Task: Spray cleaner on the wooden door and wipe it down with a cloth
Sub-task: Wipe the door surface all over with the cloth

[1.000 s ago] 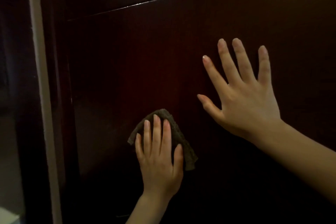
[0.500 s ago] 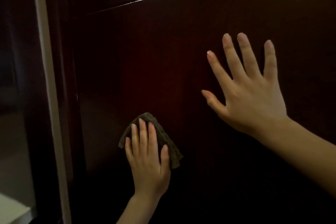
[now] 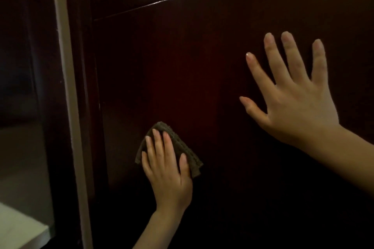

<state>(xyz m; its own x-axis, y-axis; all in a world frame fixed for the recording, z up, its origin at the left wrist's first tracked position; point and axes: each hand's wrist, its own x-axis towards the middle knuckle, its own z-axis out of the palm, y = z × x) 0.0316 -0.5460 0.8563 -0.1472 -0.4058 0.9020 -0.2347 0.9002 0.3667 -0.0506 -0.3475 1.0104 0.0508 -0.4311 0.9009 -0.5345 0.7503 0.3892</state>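
A dark reddish-brown wooden door (image 3: 182, 70) fills most of the view, with a recessed panel edged by a groove near the top. My left hand (image 3: 168, 172) lies flat on a folded brown cloth (image 3: 182, 147) and presses it against the lower left part of the panel. My right hand (image 3: 293, 97) rests flat on the door to the right and higher up, fingers spread, holding nothing. No spray bottle is in view.
A pale vertical strip of door frame (image 3: 68, 97) runs down the left side. Beyond it the room is dim. A white ledge corner (image 3: 20, 228) shows at the bottom left.
My left hand has slid the cloth leftward across the panel, toward the door's left edge. My right hand stays planted in the same spot on the door.
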